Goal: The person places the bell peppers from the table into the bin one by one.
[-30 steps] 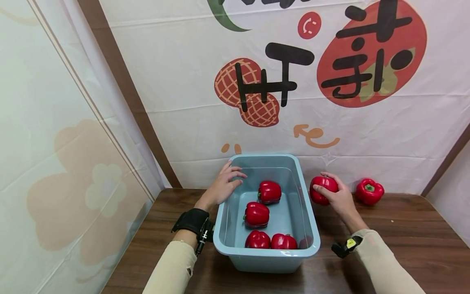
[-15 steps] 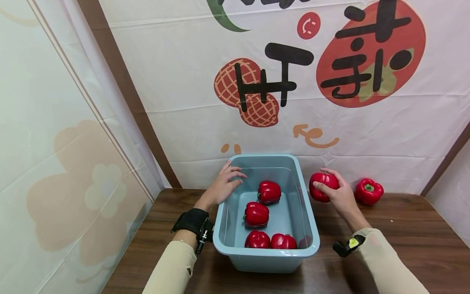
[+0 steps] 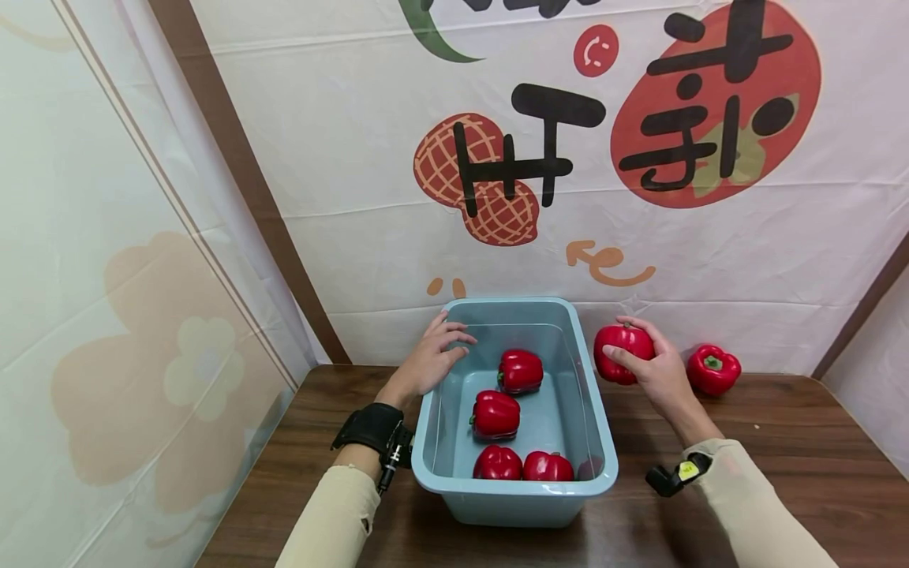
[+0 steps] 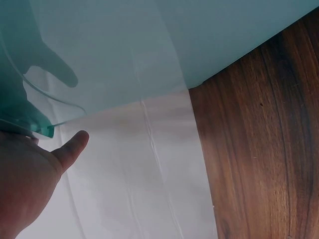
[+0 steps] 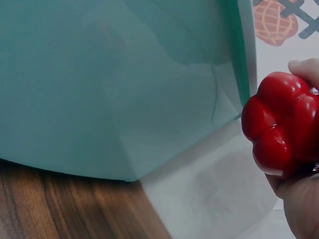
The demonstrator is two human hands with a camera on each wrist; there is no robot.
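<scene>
A red bell pepper (image 3: 623,354) is gripped between the thumb and fingers of my right hand (image 3: 666,379), just outside the bin's right wall. In the right wrist view, the lobed underside of this bell pepper (image 5: 279,124) faces the camera. My left hand (image 3: 428,359) rests at the left rim of the light blue plastic bin (image 3: 529,505), its fingers relaxed and reaching over the edge. Several red bell peppers lie in the bin: one toward the back (image 3: 521,371), one in the middle (image 3: 495,415), and two at the near wall (image 3: 499,463).
Another red bell pepper (image 3: 713,369) sits on the wooden table (image 3: 795,457), right of my right hand and by the back edge. A printed white cloth (image 3: 369,237) hangs behind the table. A pale panel (image 3: 142,331) stands on the left.
My right hand has lifted the bell pepper slightly, up and a little to the left. The left hand, the bin and the other peppers stay put.
</scene>
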